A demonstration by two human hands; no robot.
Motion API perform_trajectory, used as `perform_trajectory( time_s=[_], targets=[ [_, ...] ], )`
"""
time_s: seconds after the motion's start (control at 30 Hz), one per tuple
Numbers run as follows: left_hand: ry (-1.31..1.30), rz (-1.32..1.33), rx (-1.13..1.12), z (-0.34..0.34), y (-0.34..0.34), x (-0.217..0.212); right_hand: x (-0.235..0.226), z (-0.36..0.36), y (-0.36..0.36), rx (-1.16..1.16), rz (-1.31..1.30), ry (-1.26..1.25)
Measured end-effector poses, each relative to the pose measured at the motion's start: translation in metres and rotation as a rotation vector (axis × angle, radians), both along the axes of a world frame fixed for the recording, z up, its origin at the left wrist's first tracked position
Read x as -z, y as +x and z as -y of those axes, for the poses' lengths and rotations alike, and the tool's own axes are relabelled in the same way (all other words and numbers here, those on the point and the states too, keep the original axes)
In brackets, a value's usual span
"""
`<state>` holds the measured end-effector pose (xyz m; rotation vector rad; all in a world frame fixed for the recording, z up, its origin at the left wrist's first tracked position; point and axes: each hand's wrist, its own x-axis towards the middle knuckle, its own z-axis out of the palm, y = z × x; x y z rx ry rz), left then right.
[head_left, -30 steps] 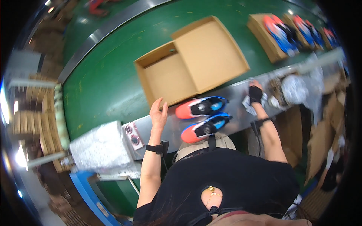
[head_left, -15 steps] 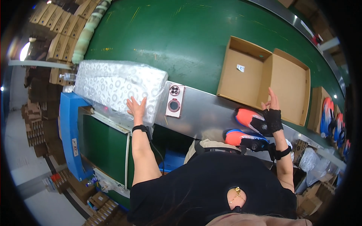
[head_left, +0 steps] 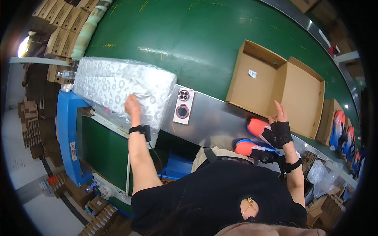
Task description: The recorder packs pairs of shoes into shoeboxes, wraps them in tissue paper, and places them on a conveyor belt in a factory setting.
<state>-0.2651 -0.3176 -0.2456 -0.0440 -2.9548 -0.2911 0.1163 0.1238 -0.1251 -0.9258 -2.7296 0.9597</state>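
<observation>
On the stack of white wrapping paper with grey rings (head_left: 104,84), partly covered by clear plastic, my left hand (head_left: 132,105) is closed. Its fingers pinch at the top sheet, which creases beside them. My right hand (head_left: 280,129), in a black fingerless lace glove, is open with fingers stretched out, in front of the open brown shoebox (head_left: 254,88). Beneath and beside it lies an orange and black shoe (head_left: 258,128). A second orange, blue and black shoe (head_left: 246,146) lies nearer my body. The box holds only a small white slip (head_left: 252,74).
A pink phone (head_left: 184,106) lies on the metal ledge (head_left: 210,114) between paper and box. Another box with shoes (head_left: 337,122) stands at the far right. A blue machine frame (head_left: 70,137) and a plastic bottle (head_left: 67,74) are on the left, before the green work surface (head_left: 189,43).
My left hand has gone from spread fingers to a pinch and shifted slightly left and away on the paper. My right hand stays open over the shoe, moved slightly.
</observation>
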Motion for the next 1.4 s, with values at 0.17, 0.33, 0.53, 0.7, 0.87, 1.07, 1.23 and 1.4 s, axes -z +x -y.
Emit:
perform_trajectory(
  time_s=[0.17,0.33,0.53,0.7,0.87,1.07,1.23,1.4],
  targets=[
    [0.513,-0.276,0.063,-0.063,0.017,-0.134,0.016,-0.020,0.033,-0.045,-0.054,0.011],
    [1.107,0.134,0.492,-0.217,0.134,-0.196,-0.029,0.018,-0.018,-0.460,-0.245,-0.418],
    [1.426,0.818,0.940,-0.383,0.250,-0.194,-0.005,-0.003,-0.029,0.346,-0.667,-0.991],
    [0.582,0.078,1.294,-0.407,0.261,-0.166,0.017,-0.134,0.035,0.976,-0.846,-0.441],
    [-0.191,0.193,1.180,-0.360,0.224,-0.106,0.058,-0.243,0.153,1.260,-1.217,-0.226],
    [0.068,0.330,0.854,-0.326,0.154,-0.058,0.103,-0.275,0.247,1.471,-1.191,-0.072],
    [0.918,1.190,-0.027,-0.301,0.106,-0.019,0.063,-0.173,0.220,1.346,-0.840,-0.066],
    [1.241,1.269,0.042,-0.329,0.158,-0.010,0.028,-0.022,0.194,-0.198,0.518,-0.310]
  ],
)
